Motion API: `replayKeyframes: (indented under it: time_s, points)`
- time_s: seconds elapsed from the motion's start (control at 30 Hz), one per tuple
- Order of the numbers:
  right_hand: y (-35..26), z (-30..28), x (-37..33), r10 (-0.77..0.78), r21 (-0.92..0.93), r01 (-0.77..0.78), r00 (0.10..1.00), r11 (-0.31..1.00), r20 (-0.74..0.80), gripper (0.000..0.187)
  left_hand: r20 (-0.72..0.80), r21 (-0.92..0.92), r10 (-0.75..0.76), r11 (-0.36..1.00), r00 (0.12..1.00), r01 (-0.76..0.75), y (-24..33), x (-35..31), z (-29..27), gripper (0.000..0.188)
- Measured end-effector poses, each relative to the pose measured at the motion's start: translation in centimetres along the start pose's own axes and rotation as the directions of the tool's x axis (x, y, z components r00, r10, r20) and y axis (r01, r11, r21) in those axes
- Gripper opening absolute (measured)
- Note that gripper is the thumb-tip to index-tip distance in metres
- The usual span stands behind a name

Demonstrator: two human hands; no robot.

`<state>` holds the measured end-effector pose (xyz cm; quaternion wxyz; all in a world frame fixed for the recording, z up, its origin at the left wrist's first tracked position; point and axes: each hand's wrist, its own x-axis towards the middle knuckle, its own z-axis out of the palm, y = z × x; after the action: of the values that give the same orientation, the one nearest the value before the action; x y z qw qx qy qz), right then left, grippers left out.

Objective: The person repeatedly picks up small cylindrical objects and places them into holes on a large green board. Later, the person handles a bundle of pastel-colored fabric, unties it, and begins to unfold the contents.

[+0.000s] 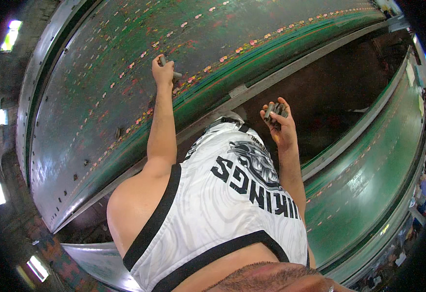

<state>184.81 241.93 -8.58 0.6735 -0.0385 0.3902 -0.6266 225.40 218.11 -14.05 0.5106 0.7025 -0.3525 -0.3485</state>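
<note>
My left hand point(163, 73) reaches over a long, worn green table point(252, 65). Its fingers are closed on a small grey block point(162, 61). A second grey piece point(177, 74) pokes out beside the hand, and whether I grip it or it lies on the table I cannot tell. Below it, several small pink and orange marks run in a row along the table's near side. Over the dark aisle, my right hand point(283, 131) is curled around a cluster of small grey blocks point(275, 113), palm up and away from the table.
A pale metal rail point(295, 73) runs along the table's near edge, with a flat plate point(238, 91) on it. Across the dark aisle point(330, 82) stands another long green table point(364, 180). A few small dark pieces point(86, 162) sit at the first table's left end.
</note>
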Motion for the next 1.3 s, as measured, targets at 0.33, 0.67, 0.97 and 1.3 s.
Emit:
replayKeyframes:
  time_s: [0.33,0.67,0.97,1.3]
  points:
    - [-7.4,-2.4,8.9,0.051,-0.054,-0.048,0.997,0.997,0.055,0.067,0.016,0.611,0.618,0.616,0.786,-0.497,-0.5,-4.0,10.3,0.044]
    - [-16.3,1.0,19.5,0.292,-0.402,-0.211,0.944,0.891,0.153,0.067,-0.061,0.689,0.652,0.576,0.756,-0.441,3.9,-7.6,12.1,0.043]
    - [-19.9,0.9,29.3,0.242,-0.176,-0.24,0.97,0.955,-0.012,0.061,-0.047,0.729,0.021,0.684,0.999,0.02,3.1,-9.0,9.8,0.05]
    - [-22.6,-2.0,34.3,0.274,-0.06,-0.284,0.951,0.957,-0.144,0.049,0.07,0.818,-0.081,0.575,0.994,-0.011,5.5,-9.4,10.9,0.062]
